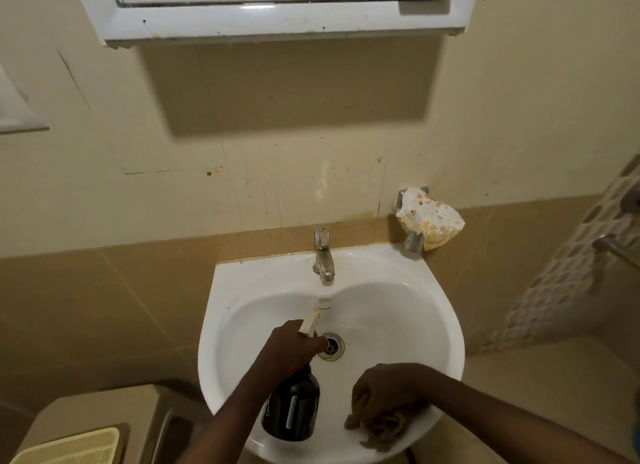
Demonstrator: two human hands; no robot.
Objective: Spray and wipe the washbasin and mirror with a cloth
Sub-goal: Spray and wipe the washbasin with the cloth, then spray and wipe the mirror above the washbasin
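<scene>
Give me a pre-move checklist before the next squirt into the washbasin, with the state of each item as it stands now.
1. Left hand grips the spray bottle at its neck: ok.
2. Nozzle points into the washbasin, toward the back wall of the bowl: ok.
3. Right hand holds the cloth, which lies on the front rim: ok.
4. Bowl free of loose items around the drain: ok.
5. Tap not running: ok, no stream visible.
6. Liquid left in the dark bottle: cannot tell.
</scene>
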